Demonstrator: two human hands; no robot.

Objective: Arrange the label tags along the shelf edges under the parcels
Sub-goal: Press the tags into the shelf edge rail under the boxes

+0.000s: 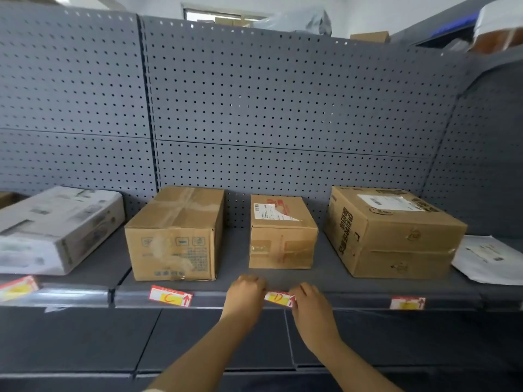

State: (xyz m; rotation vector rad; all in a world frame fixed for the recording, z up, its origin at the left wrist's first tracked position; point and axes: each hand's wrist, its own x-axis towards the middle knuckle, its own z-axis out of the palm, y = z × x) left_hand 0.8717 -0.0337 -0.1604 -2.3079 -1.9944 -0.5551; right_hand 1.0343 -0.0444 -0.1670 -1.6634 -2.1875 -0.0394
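Note:
A red-and-yellow label tag marked D (278,298) sits on the shelf edge (339,299) under the small middle parcel (282,236). My left hand (246,294) pinches its left end and my right hand (308,302) pinches its right end. A tag marked C (171,297) is on the edge under the tall brown parcel (177,236). Another tag (407,303) is under the large right parcel (393,233). A fourth tag (17,288) sits tilted at the far left, below the white parcel (53,230).
A grey pegboard wall (254,108) backs the shelf. A white flat mailer (489,258) lies at the far right of the shelf. A lower dark shelf (198,340) juts out beneath my arms. Boxes and bags sit on top of the unit.

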